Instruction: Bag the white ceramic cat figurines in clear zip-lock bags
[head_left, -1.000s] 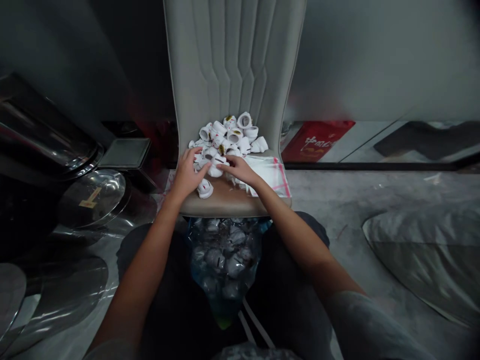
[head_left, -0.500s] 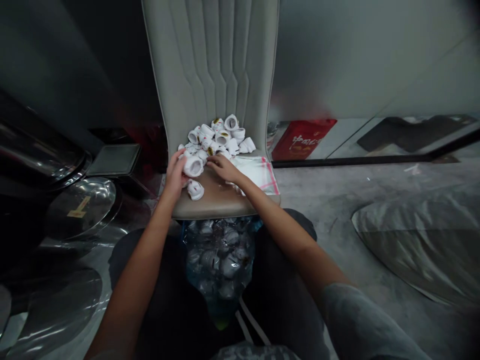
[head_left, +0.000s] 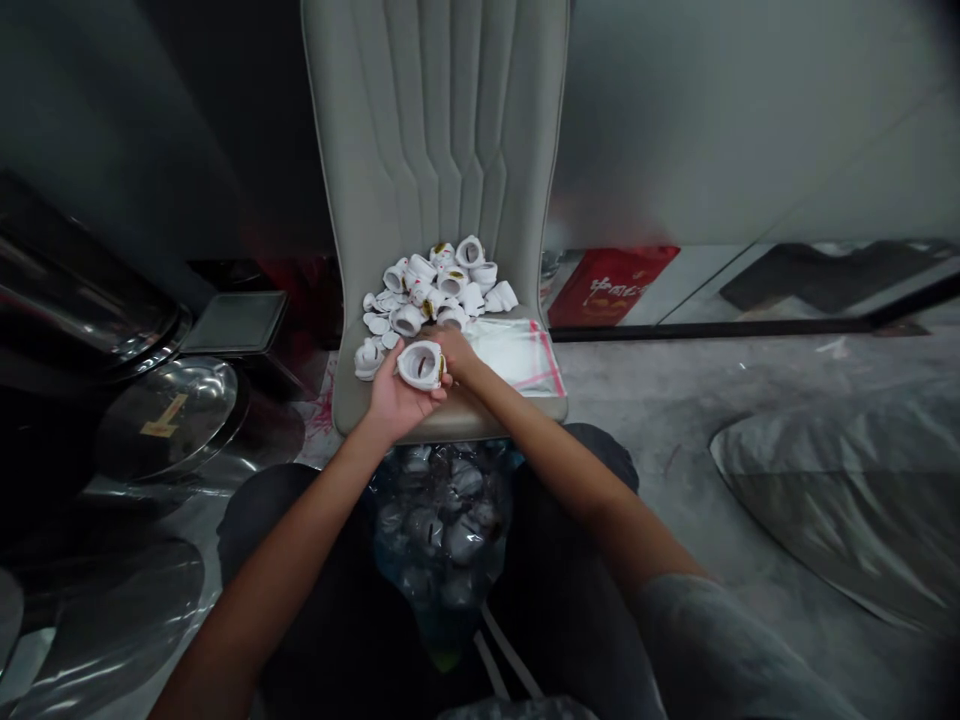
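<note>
Cream chair seat (head_left: 502,410), red box (head_left: 577,310), Chinese lettering (head_left: 611,290) behind; left hand (head_left: 394,405) cupping white hollow piece (head_left: 418,364), right fingers (head_left: 450,345) pinching it.

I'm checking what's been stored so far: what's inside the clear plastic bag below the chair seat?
The clear plastic bag holds many pale hollow pieces, seen dimly through the film. Those deeper in are covered by the ones in front, so their number cannot be told.
</note>
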